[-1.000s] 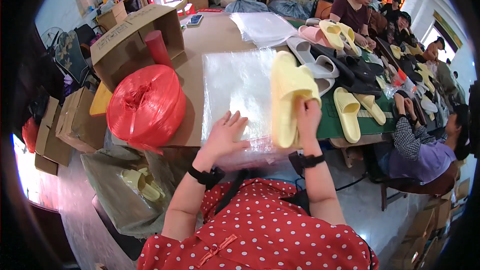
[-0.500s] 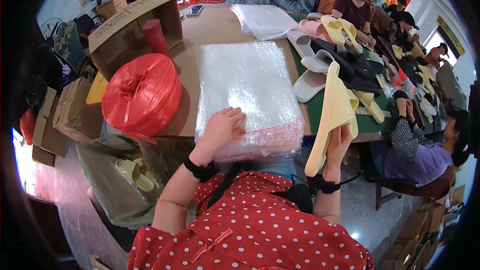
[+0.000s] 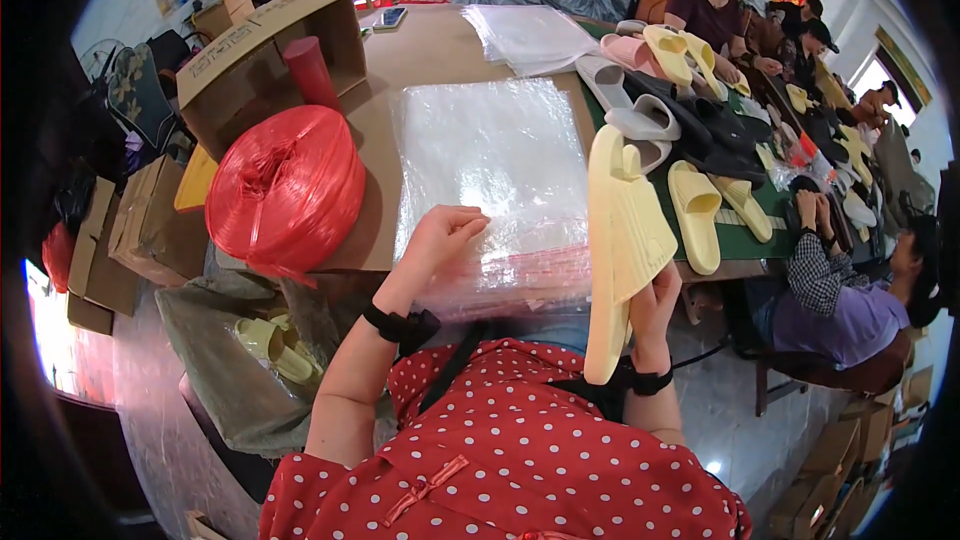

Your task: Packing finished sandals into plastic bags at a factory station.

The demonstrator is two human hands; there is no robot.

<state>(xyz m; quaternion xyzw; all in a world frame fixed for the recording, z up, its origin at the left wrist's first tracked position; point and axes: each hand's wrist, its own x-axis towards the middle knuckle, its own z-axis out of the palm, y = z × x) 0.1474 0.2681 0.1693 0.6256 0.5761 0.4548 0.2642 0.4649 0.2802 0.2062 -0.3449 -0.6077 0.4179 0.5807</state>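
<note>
If my right hand (image 3: 655, 308), closed round the pale yellow slipper (image 3: 635, 245), slackens, it could drop past the worktop's (image 3: 420, 40) near edge, where I hold it on edge beside the clear bags (image 3: 490, 155). My left hand (image 3: 438, 238), fingers drawn narrow, might drag clinging bags askew; whether it pinches one, I cannot tell. The slipper looks smooth-sided, its broad strap ridged.
</note>
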